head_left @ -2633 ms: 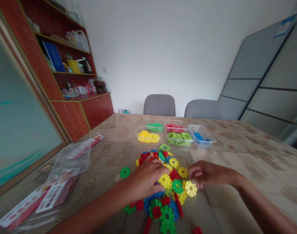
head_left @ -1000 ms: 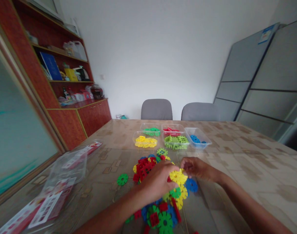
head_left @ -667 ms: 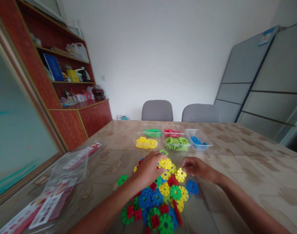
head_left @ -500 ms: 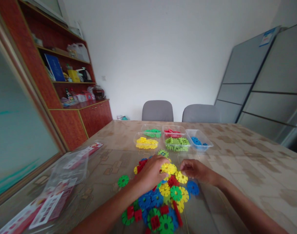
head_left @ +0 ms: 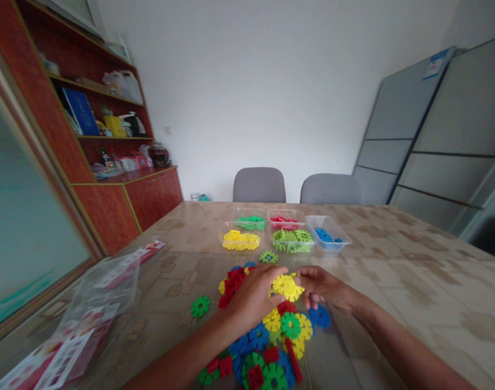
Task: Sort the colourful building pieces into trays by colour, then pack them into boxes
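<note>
My left hand (head_left: 257, 292) is curled around several yellow notched plastic discs (head_left: 285, 285) above a mixed pile. From the other side, my right hand (head_left: 323, 287) pinches the edge of a yellow disc against that bunch; its fingertips partly hide the contact. Under and around my hands lie red square pieces (head_left: 234, 281), blue discs (head_left: 258, 337), green discs (head_left: 290, 325) and more yellow discs (head_left: 305, 326). A blue disc (head_left: 321, 317) lies just below my right hand, and a lone green disc (head_left: 200, 306) is left of the pile.
Clear trays beyond the pile hold yellow pieces (head_left: 241, 240), light green pieces (head_left: 291, 240), green pieces (head_left: 251, 222), red pieces (head_left: 284, 221) and blue pieces (head_left: 325, 235). A light green piece (head_left: 268, 257) lies before them. Plastic packaging (head_left: 103, 287) covers the table's left side.
My right hand has moved in to the left with a yellow disc and now meets the discs in my left hand. The view has shifted slightly.
</note>
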Tool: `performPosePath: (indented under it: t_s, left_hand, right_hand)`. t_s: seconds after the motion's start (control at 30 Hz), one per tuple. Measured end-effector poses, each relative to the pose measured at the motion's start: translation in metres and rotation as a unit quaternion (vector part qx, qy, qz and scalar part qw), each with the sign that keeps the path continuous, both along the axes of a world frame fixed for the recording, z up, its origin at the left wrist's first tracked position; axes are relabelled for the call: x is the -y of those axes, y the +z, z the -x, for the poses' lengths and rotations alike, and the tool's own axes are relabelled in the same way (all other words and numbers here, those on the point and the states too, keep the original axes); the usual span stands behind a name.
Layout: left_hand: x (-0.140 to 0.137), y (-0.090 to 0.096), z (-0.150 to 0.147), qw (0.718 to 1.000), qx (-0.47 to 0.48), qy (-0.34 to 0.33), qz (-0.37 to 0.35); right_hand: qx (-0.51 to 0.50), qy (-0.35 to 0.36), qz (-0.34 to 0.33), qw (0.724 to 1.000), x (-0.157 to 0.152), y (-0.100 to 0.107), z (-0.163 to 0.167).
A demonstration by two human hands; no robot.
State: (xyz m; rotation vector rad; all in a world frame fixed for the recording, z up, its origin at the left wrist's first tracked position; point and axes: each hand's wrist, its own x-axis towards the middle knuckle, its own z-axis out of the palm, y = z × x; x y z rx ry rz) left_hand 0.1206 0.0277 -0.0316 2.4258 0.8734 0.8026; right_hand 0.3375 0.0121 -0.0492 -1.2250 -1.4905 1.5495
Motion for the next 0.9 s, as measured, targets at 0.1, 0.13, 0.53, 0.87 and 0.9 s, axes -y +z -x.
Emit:
performPosePath:
  t_s: [0.1, 0.13, 0.53, 0.87, 0.9]
  left_hand:
    - [0.0004, 0.0006, -0.0015, 1.0, 0.006, -0.007, 0.003]
    - [0.0005, 0.0006, -0.0019, 1.0, 0.004, -0.008, 0.005]
    - [0.002, -0.0038, -0.0016, 0.997, -0.071, -0.014, 0.001]
    - [0.0021, -0.0081, -0.0011, 0.996, -0.092, 0.002, 0.012]
    - [0.0019, -0.0088, -0.0016, 0.996, -0.092, 0.005, 0.013]
  right_hand:
    - [-0.05, -0.011, 0.023, 0.998, 0.0037, -0.0015, 0.0066]
    - [-0.063, -0.015, 0.027, 0.998, 0.005, -0.0019, 0.0083]
    - [-0.097, -0.067, 0.057, 0.991, 0.0073, 0.0052, 0.0101]
    - [-0.061, -0.077, 0.041, 0.994, 0.0048, 0.0041, 0.0114]
    - [-0.058, -0.074, 0.04, 0.995, 0.0046, 0.004, 0.0111]
